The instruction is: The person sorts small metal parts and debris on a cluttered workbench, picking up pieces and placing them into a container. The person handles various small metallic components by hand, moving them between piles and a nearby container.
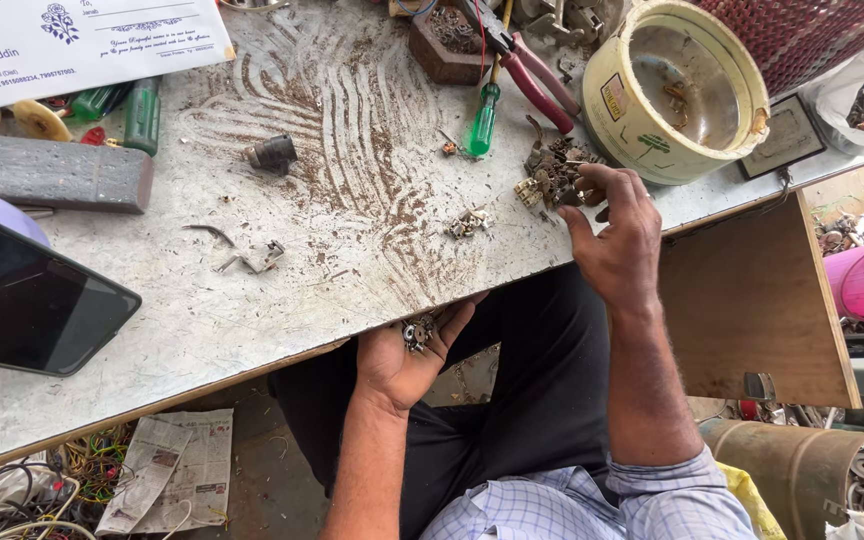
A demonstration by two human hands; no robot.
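My left hand is cupped palm-up just below the front edge of the dusty grey worktable, with several small metal parts lying in the palm. My right hand rests on the table's edge, its fingertips in a heap of small rusty metal parts. A few loose brass bits lie on the tabletop between the two hands.
A cream round tin stands behind the heap. Red-handled pliers, a green screwdriver, a small black part, a bent metal clip, a grey block and a dark tablet lie on the table. Newspaper covers the floor.
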